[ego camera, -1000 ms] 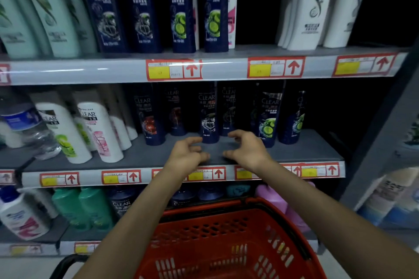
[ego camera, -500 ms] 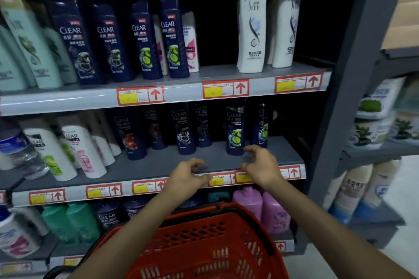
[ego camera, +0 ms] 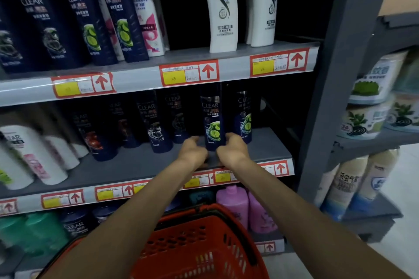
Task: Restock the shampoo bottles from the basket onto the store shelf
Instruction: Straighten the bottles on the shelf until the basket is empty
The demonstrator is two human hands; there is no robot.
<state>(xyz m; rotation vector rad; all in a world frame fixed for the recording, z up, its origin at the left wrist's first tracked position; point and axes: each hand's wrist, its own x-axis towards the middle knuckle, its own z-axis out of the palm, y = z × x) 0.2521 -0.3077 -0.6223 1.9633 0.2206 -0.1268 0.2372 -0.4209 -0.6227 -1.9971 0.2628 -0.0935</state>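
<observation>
A dark blue CLEAR shampoo bottle [ego camera: 212,118] with a green lime label stands upright on the middle shelf [ego camera: 140,165], near its right end. My left hand [ego camera: 192,152] and my right hand [ego camera: 233,149] are curled against the bottle's base, one on each side. More dark CLEAR bottles [ego camera: 156,124] stand in a row to its left, and another one [ego camera: 243,115] stands behind it on the right. The red plastic basket [ego camera: 204,244] sits low in front of me, under my forearms; no bottles show in the part I can see.
The upper shelf [ego camera: 140,79] carries blue CLEAR bottles and two tall white bottles [ego camera: 222,7]. White bottles [ego camera: 34,152] stand at the middle shelf's left. Pink bottles [ego camera: 235,204] sit on the lower shelf. A grey upright [ego camera: 335,75] separates a neighbouring rack on the right.
Both hands moved up and to the right from the shelf's front edge and closed around the base of the lime-label bottle. The view shifted closer and to the right.
</observation>
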